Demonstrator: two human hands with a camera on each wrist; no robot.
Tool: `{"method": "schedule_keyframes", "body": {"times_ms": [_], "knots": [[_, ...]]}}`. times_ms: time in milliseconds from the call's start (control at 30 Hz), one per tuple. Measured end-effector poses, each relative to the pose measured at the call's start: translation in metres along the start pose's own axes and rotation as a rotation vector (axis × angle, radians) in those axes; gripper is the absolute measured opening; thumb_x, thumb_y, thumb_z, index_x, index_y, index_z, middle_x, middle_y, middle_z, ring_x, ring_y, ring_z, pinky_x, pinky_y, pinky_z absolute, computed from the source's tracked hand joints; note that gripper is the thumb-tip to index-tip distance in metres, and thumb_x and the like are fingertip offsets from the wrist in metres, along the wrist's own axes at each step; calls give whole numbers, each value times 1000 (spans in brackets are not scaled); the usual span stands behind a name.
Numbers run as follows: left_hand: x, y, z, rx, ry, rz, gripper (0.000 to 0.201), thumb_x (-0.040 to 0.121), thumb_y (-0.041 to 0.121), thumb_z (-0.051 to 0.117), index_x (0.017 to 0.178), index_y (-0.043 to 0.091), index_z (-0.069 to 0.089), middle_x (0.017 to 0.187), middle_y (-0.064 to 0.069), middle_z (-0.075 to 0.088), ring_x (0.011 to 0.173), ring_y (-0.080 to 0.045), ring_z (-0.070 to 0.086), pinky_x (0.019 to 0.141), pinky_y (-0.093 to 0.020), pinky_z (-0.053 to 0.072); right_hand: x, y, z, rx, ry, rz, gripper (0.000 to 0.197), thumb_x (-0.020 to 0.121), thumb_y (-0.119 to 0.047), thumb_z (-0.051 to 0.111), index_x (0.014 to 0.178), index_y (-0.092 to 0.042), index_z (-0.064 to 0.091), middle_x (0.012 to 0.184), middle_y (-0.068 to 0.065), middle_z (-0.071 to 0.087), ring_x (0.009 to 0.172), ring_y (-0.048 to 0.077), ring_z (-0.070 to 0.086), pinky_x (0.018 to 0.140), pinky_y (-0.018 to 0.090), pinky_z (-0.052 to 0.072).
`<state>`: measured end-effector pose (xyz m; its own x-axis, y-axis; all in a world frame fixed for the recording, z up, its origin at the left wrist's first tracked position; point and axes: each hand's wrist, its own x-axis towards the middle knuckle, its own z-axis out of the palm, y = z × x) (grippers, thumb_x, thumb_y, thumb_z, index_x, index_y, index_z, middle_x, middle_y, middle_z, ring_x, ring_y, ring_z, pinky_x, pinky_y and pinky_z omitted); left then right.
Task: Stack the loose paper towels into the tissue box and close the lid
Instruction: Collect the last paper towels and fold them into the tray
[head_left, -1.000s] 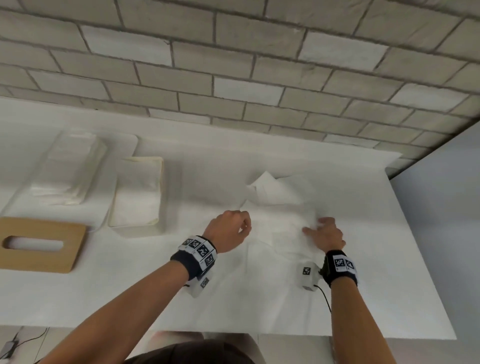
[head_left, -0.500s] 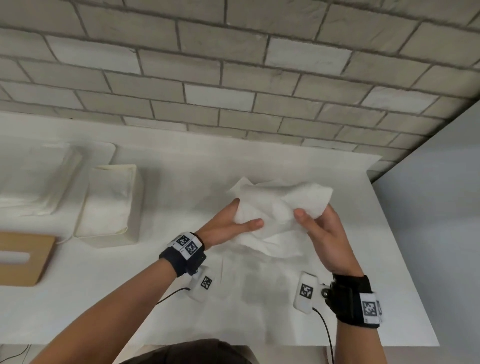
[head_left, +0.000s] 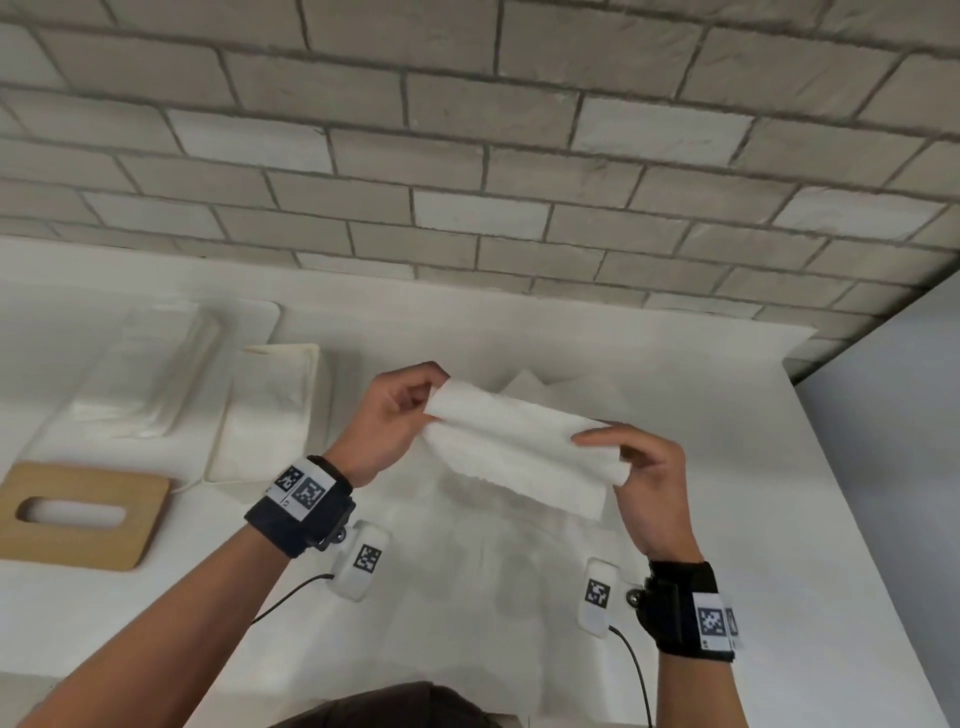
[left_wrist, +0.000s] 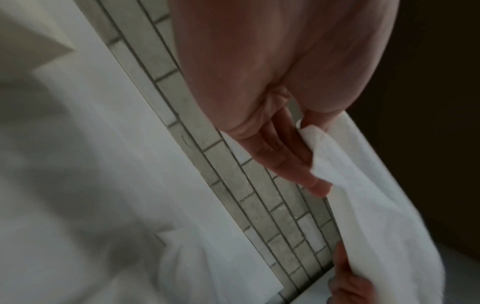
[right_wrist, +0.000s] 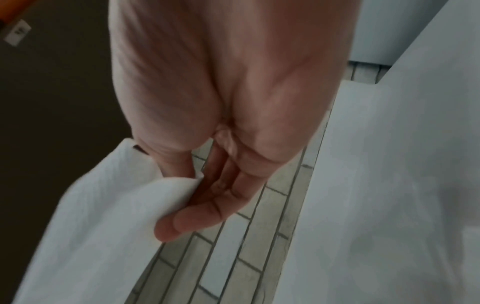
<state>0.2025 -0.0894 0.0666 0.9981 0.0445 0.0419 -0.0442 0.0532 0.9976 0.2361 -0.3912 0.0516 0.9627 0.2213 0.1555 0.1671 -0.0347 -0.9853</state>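
two hands hold one towel (head_left: 519, 447) in the air above the table (head_left: 753, 519), stretched between them and folded along its length. the left hand (head_left: 389, 421) pinches the end at 9 o'clock between thumb and fingers; the right hand (head_left: 644, 483) pinches the end at 3 o'clock the same way. the box (head_left: 270, 415) stands open at 9 o'clock of the hands, well apart, with towels seemingly in it already; the lid (head_left: 78, 514) lies flat on the table at 8 o'clock, just beside the box. more loose towels (head_left: 540, 387) lie at 12 o'clock, under and behind the held one.

the towel looks thin and limp, so the fold could fall open if either pinch slackens on the way across. pulling the ends apart too hard might tear it. set down askew, it would likely bunch against the box wall and keep the lid from seating.

only the head view shows box, lid and the rest of the pile. the left wrist view shows the fingers (left_wrist: 291, 156) lying long against the towel's edge; the right wrist view shows the thumb (right_wrist: 179, 164) pressing a corner against the fingers, detail the head view leaves small.
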Motion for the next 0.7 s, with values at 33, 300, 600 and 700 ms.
{"method": "schedule_keyframes", "body": {"times_ms": [33, 300, 600, 700], "knots": [[-3, 4, -9, -16, -3, -33, 24, 94, 3, 54, 91, 16, 73, 88, -7, 69, 79, -25, 61, 66, -30, 48, 1, 1, 9, 14, -10, -5, 53, 79, 35, 49, 88, -3, 83, 99, 8, 82, 98, 25, 76, 84, 28, 55], [-25, 23, -96, 141, 3, -164, 19, 105, 28, 67, 120, 17, 68, 115, -13, 71, 91, -25, 66, 75, -36, 47, 1, -6, 103, 279, -103, 195, 48, 103, 9, 37, 111, -8, 81, 119, 6, 75, 105, 26, 68, 81, 32, 52], [-4, 79, -230, 713, -540, -197, 42, 99, 21, 77, 133, 41, 63, 96, 23, 75, 85, -5, 67, 71, -21, 48, -14, -3, 254, -208, -508, 110, 20, 98, -9, 74, 105, -25, 83, 114, -16, 79, 116, 8, 71, 103, 29, 52], [14, 90, -266, 876, -631, -286, 66, 89, 13, 84, 134, 55, 59, 112, 18, 77, 110, -4, 67, 91, -23, 49, -14, 11, 301, -133, -338, 195, 20, 99, -10, 72, 102, -27, 82, 116, -19, 78, 116, 5, 68, 90, 26, 56]]}}
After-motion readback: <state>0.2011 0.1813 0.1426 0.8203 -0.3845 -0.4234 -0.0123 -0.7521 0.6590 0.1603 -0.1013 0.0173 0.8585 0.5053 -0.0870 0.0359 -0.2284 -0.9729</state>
